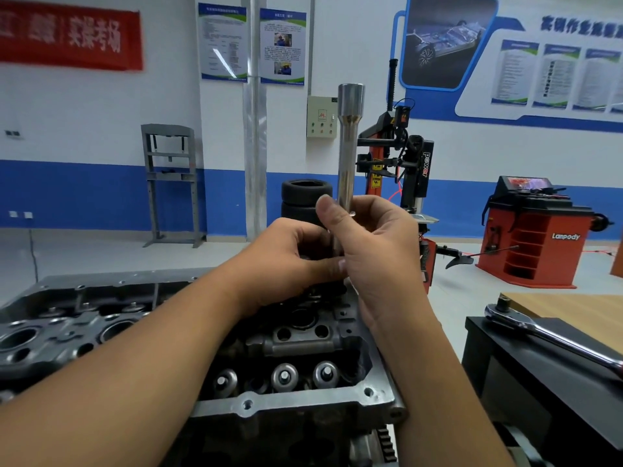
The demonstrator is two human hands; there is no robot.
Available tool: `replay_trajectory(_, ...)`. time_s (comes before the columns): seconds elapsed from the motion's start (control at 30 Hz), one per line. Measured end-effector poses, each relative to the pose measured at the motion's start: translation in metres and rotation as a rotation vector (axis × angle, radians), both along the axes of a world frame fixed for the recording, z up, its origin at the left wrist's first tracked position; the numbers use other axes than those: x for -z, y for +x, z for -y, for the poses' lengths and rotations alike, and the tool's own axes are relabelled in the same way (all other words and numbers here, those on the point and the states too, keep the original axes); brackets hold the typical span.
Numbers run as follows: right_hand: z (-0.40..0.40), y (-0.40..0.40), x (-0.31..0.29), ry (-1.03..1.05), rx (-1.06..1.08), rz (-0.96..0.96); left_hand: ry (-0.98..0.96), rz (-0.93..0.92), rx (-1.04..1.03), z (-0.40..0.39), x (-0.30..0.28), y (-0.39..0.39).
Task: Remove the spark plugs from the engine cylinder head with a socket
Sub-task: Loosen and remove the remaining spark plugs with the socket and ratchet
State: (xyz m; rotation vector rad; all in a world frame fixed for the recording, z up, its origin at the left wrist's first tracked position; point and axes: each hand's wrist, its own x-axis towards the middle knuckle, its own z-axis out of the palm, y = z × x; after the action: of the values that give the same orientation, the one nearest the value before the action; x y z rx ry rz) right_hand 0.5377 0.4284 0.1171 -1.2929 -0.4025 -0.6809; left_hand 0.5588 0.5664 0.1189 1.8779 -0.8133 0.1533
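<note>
A long steel spark plug socket (348,143) stands upright in front of me, its wide end on top. My right hand (377,251) grips its lower shaft, thumb across the front. My left hand (296,261) is curled around the socket's bottom end, fingers pinching something there that stays hidden. Both hands hover above the dark grey engine cylinder head (296,396), which fills the lower middle with its valve springs and round bores. No spark plug is plainly visible.
A chrome ratchet handle (539,332) lies on a black stand (505,372) at the right, beside a wooden tabletop (580,308). Behind stand stacked tyres (305,192), a tyre changer (404,170), a red wheel balancer (536,230) and a grey press frame (172,183).
</note>
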Motion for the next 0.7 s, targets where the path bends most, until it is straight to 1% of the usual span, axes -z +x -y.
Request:
replay_trajectory(0.1,-0.0009,0.0021,-0.0005,0.016,0.009,-0.026,-0.011,-0.052,0.035,-0.0003,-0.0001,-0.0030)
replay_trajectory(0.2,-0.0022,0.0034,-0.0007,0.032,-0.022,-0.034,0.010,-0.005,0.015,-0.0016,-0.0003,-0.0033)
replay_trajectory(0.37,0.0015,-0.0004,0.0004,0.070,0.044,0.039,0.012,0.022,-0.027,-0.0013,0.0011,0.0003)
replay_trajectory(0.53,-0.0022,-0.0006,-0.0033,0.091,0.026,0.006,-0.060,-0.087,0.050,-0.0003,0.0032,0.0019)
replay_trajectory(0.63,-0.0033,-0.0015,-0.0039,0.089,-0.025,-0.014,-0.047,-0.038,0.045,-0.0008,0.0040,0.0030)
replay_trajectory(0.7,-0.0027,-0.0024,-0.0028,0.054,0.005,-0.002,-0.015,-0.003,0.017,-0.0010,0.0030,0.0027)
